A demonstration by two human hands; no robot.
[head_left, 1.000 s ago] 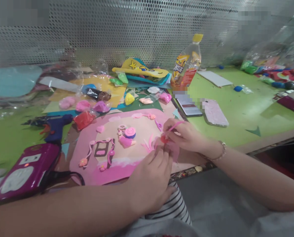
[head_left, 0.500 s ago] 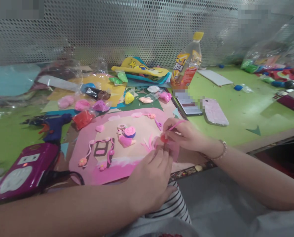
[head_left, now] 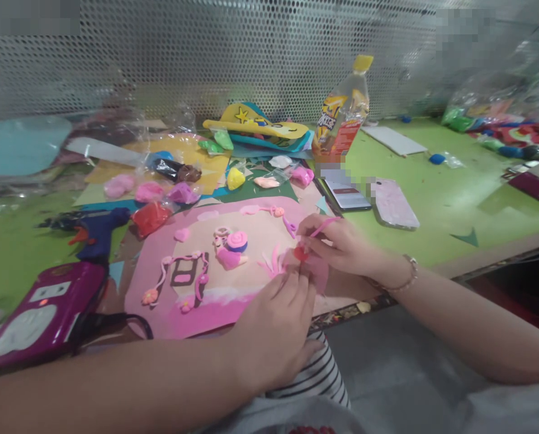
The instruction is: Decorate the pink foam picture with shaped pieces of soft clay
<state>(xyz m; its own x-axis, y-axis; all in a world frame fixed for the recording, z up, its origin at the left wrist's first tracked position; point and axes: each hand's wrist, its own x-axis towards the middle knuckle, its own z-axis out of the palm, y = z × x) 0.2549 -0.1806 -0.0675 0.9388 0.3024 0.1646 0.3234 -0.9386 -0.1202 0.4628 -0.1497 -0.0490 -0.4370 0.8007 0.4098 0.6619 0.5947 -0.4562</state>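
Before me lies a pink card (head_left: pixel 152 319) with soft clay shapes on it, among them a snail-like figure (head_left: pixel 230 248), small flowers and thin pink blades (head_left: pixel 274 263). My left hand (head_left: pixel 278 322) lies over the card's near right edge, fingers stretched out and side by side. Just beyond those fingertips is my right hand (head_left: pixel 330 244), closed in a pinch on a thin pink stick (head_left: pixel 327 225); the stick's lower part is hidden by the fingers. A small red piece of clay (head_left: pixel 301 253) shows under the right fingertips, at the card's right side.
Wrapped clay lumps, including a red one (head_left: pixel 151 218), lie behind the card. At left are a blue glue gun (head_left: pixel 104 229) and a purple power strip (head_left: pixel 47 313). Behind stand a drink bottle (head_left: pixel 344 117) and a yellow cut-out (head_left: pixel 255 125); a phone (head_left: pixel 345 191) and pink case (head_left: pixel 395 205) lie at right.
Both hands have stayed almost in place, with the right fingers shifting slightly at the red piece. The whole view has moved a little.
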